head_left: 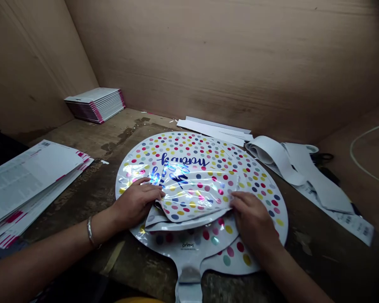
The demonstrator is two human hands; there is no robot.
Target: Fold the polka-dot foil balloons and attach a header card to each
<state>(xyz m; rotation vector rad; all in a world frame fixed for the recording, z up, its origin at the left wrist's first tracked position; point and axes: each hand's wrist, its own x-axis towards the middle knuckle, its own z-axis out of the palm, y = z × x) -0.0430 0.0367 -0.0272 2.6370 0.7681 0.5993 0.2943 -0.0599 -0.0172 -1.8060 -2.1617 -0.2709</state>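
A flat foil balloon (202,189) with coloured dots is folded over on itself in front of me. It lies on a pile of similar unfolded foil balloons (139,151), some showing blue lettering, with their tails toward me. My left hand (139,201) grips the left edge of the folded balloon, its thumb side hidden. At the right edge, my right hand (251,216) pinches the foil between thumb and fingers. The lower part of the balloon under the fold carries the printed word "prima".
Printed card packs (28,176) are stacked at the left. Another card stack (96,103) stands in the back left corner. White paper strips (214,128) lie behind the balloons, and a curled label roll (303,168) is at the right. Wooden panels (208,54) enclose the table.
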